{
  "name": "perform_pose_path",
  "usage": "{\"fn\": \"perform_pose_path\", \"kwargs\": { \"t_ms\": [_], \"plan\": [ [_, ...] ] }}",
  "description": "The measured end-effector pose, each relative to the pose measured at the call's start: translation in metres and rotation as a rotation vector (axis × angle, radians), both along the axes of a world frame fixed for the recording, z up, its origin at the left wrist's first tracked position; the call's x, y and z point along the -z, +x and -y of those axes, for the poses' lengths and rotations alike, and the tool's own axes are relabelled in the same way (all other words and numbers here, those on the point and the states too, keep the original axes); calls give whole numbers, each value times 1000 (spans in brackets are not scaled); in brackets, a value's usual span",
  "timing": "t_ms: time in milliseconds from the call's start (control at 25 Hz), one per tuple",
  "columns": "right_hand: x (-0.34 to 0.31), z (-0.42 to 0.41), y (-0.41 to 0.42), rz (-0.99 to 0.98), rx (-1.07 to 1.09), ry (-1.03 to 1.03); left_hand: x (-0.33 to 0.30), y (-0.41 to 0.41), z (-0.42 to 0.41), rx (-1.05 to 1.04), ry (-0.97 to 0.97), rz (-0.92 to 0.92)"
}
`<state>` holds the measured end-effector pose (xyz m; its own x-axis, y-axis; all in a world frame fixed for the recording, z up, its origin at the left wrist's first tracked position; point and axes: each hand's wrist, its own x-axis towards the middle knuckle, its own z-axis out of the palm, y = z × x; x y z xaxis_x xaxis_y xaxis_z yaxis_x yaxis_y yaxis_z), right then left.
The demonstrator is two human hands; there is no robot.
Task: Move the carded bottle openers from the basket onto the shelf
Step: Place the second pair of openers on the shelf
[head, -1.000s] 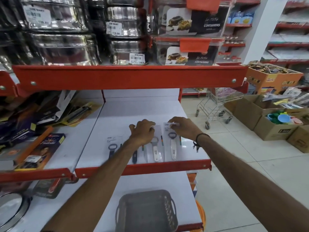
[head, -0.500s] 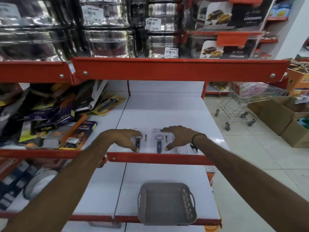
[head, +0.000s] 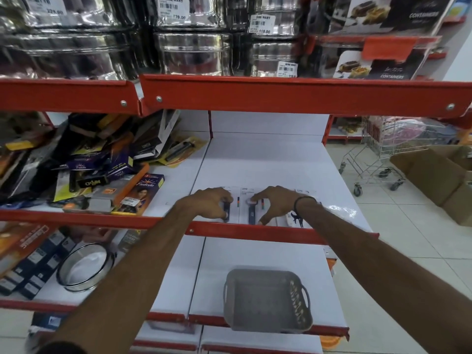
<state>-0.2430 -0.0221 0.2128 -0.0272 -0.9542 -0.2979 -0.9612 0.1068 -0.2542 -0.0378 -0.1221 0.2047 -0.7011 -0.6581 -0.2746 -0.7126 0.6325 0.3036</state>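
Several carded bottle openers lie side by side near the front edge of the white middle shelf point(head: 268, 162). My left hand point(head: 212, 203) curls over the left card, fingertips on its dark opener point(head: 226, 212). My right hand point(head: 274, 203) arches over the neighbouring card, with thumb and fingertips pressing around its blue-handled opener point(head: 251, 214). More cards point(head: 293, 219) lie partly hidden under my right wrist. The grey plastic basket point(head: 229, 297) sits on the shelf below and looks empty.
A heap of boxed and carded kitchen goods point(head: 97, 169) crowds the shelf to the left. Steel containers point(head: 194, 52) stand on the red-edged shelf above. A round sieve point(head: 84, 267) lies lower left. A shopping trolley point(head: 383, 154) and cardboard boxes point(head: 439, 175) stand on the floor at right.
My hands have come nearer the shelf's front edge, over the left-hand cards. They went from lying fairly flat to arching over the cards. The view swung left and closer.
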Motion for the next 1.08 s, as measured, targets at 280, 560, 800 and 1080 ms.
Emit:
{"fn": "perform_pose_path", "kwargs": {
  "t_ms": [280, 560, 800, 1080],
  "plan": [
    [2, 4, 0, 13, 5, 8, -4, -14, 3, -9, -33, 45],
    [-4, 1, -1, -9, -16, 14, -6, -16, 3, 42, -72, 118],
    [-1, 0, -4, 74, 6, 8, -9, -22, 3, 97, -98, 211],
    [10, 2, -5, 135, 90, -58, -8, -25, 3, 121, -76, 158]
  ]
}}
